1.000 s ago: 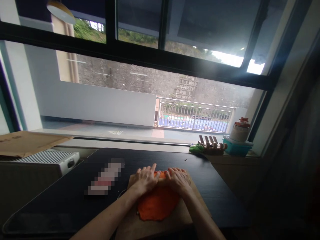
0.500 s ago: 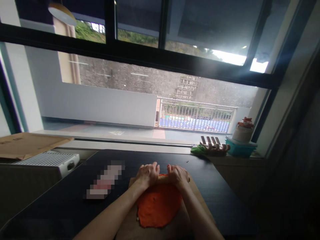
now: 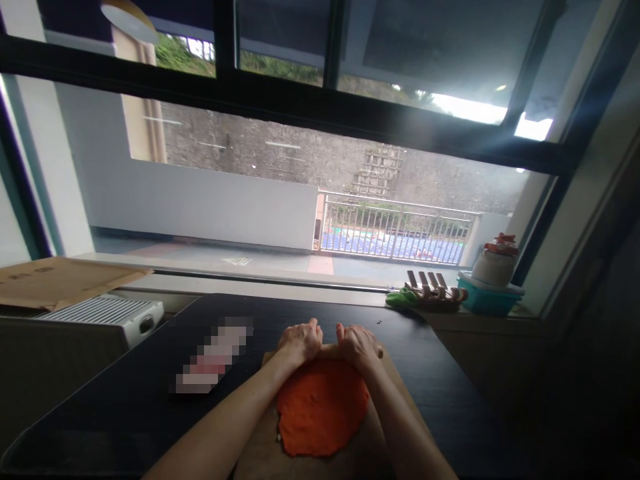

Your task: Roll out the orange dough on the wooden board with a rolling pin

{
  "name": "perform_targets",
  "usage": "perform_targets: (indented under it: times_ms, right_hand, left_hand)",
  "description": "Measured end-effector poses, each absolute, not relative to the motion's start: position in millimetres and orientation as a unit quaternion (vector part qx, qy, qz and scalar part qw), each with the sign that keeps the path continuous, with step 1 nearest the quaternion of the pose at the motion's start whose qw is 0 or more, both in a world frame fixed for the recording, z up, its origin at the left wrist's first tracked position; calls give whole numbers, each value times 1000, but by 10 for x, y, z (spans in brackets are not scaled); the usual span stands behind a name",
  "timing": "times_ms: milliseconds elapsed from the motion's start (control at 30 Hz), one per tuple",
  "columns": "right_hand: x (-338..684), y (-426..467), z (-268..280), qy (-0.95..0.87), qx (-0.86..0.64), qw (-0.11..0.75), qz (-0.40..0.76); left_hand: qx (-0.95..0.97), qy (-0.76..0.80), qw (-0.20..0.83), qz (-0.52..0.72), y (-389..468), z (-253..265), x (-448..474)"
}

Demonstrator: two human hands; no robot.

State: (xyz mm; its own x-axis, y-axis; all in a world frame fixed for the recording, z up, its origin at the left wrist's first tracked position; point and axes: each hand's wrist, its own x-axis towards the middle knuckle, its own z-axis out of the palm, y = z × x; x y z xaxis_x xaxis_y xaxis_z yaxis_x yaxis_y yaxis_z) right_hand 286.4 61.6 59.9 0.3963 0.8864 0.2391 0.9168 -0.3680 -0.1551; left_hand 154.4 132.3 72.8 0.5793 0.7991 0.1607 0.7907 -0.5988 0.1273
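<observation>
1. We curl our left hand (image 3: 300,342) and right hand (image 3: 357,345) over what seems a rolling pin (image 3: 327,351).
2. Orange dough (image 3: 320,413) lies flattened on the wooden board (image 3: 260,453), on the dark table (image 3: 125,407).

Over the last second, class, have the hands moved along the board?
Yes. Both hands, left hand and right hand, slid away from the person toward the board's far edge, uncovering more orange dough.

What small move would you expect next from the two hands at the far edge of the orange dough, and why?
Probably a pull back toward the body. Left hand and right hand press a rolling pin at the far rim of the orange dough on the wooden board, with all the dough lying nearer.
</observation>
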Motion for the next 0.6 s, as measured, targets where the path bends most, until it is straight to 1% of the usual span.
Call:
perform_targets:
  times_ms: [300, 600]
  right_hand:
    - [2705, 289, 591, -573, -809, 115, -62]
    - [2818, 630, 642, -555, -824, 111, -34]
  left_hand:
    - [895, 431, 4, 120, 986, 662, 1407]
    - [882, 466, 40, 62, 1261, 789, 1546]
